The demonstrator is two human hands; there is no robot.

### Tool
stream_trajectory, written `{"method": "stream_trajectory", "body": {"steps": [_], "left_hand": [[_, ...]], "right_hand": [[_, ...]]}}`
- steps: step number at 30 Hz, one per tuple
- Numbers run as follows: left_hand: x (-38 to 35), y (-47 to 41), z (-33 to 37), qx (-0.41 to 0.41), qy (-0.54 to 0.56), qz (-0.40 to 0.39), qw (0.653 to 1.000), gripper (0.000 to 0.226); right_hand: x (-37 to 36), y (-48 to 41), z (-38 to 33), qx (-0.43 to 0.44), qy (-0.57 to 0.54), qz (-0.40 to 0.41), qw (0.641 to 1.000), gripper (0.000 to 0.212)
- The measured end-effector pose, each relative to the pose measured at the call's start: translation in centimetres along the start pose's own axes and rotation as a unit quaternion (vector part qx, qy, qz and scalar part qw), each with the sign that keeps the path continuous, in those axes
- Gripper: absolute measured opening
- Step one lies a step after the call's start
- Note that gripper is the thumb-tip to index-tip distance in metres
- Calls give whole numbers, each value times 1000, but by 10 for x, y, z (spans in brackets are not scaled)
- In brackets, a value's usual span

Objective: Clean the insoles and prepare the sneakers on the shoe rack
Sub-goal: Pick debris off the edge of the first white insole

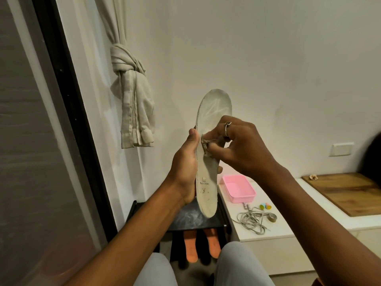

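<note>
A pale grey-white insole [214,108] stands upright in front of me, toe end up, with a small printed mark near its heel. My left hand [185,162] grips its left edge from behind, thumb along the rim. My right hand [239,145], a ring on one finger, pinches a small crumpled wipe [206,146] against the insole's middle. Below, the black shoe rack [191,219] has a dusty top shelf, and two orange insoles [190,248] show inside dark sneakers on a lower level.
A pink plastic tray [239,188] sits on the white cabinet top [274,223] to the right, with loose grey laces [251,220] and small colourful bits beside it. A wooden board [350,193] lies farther right. A knotted curtain [134,100] hangs at left by the dark window frame.
</note>
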State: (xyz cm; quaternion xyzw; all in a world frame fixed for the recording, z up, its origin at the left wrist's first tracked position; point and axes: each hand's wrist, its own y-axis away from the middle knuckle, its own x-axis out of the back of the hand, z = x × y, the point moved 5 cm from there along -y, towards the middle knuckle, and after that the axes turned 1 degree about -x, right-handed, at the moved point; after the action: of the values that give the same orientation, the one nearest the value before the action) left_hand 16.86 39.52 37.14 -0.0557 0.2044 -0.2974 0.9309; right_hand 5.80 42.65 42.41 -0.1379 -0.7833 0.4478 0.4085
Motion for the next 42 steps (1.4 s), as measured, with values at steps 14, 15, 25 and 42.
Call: {"method": "stream_trajectory", "body": {"steps": [14, 15, 25, 42], "left_hand": [[1, -1, -1, -13, -7, 6, 1000, 63], [1, -2, -1, -14, -6, 7, 1000, 62], [3, -2, -5, 12, -24, -18, 999, 63], [9, -6, -6, 18, 0, 19, 1000, 69]], "right_hand": [[3, -2, 6, -10, -8, -61, 998, 11], [2, -2, 5, -10, -5, -92, 996, 11], [16, -5, 18, -8, 99, 49, 994, 11], [1, -5, 4, -37, 88, -157, 983, 20]]}}
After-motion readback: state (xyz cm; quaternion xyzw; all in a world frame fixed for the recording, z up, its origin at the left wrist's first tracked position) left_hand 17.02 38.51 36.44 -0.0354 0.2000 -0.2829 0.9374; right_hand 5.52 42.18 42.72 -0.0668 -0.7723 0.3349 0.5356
